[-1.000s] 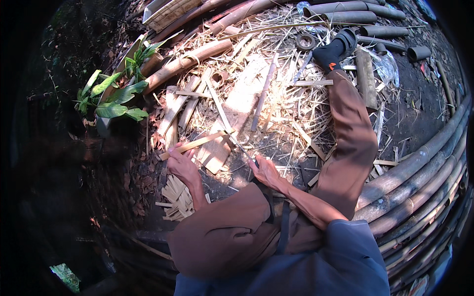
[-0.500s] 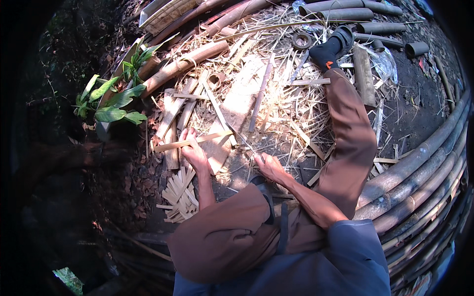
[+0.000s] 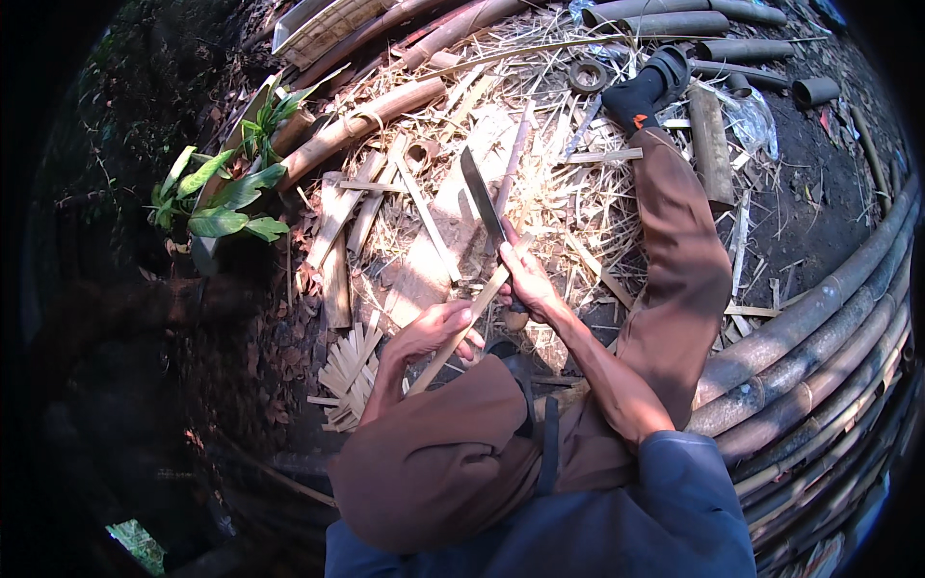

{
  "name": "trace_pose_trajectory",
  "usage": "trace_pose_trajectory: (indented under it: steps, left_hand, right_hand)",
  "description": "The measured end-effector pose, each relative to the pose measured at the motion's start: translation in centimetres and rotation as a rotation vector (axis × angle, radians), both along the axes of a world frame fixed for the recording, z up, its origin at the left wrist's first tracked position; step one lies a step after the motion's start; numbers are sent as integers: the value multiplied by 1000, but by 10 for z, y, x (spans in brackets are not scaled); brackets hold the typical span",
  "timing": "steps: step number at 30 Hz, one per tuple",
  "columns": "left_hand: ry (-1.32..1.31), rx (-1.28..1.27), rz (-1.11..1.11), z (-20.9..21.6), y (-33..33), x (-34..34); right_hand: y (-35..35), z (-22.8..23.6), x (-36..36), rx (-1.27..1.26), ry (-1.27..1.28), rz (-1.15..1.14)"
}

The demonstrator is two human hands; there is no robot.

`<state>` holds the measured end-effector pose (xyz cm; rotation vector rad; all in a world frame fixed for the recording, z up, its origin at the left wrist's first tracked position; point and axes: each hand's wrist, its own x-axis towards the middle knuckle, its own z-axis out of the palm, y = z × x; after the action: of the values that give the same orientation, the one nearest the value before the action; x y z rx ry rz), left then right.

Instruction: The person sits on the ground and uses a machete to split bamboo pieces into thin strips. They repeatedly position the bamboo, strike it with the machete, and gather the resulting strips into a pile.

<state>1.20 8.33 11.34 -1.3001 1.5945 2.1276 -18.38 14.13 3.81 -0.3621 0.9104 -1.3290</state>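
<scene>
My right hand (image 3: 528, 279) grips a large knife (image 3: 482, 193), its long dark blade pointing up and away to the left. The butt of its handle shows below my fingers. A pale bamboo strip (image 3: 461, 328) slants between my hands, its upper end against my right thumb and its lower end by my left knee. Around the middle of that strip, my left hand (image 3: 431, 332) has its fingers curled, with some fingertips showing past the edge. Below the hands' far side lies a flat wooden board (image 3: 424, 265) on the ground.
A pile of cut strips (image 3: 352, 380) lies beside my left knee. Shavings (image 3: 559, 212) litter the ground ahead. Thick bamboo poles (image 3: 790, 361) line the right side, and shorter bamboo pieces (image 3: 674, 29) lie at the far right. A leafy plant (image 3: 226, 207) stands at left.
The strip has swung from lying across at the left to slanting between my hands. My left hand has moved right and nearer. The knife's blade has lifted off the board area and points away.
</scene>
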Motion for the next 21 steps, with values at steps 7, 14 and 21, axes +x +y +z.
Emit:
trace_pose_trajectory:
  steps: [7, 14, 21]
  left_hand:
    - [294, 17, 791, 10, 26, 102]
    - [298, -365, 1083, 17, 23, 56]
    - [47, -1056, 1012, 55, -8, 59]
  right_hand:
    - [-11, -15, -24, 38, -114, -342]
    - [-12, -15, -23, 52, -116, -367]
    - [30, -44, -11, 285, 978, -250]
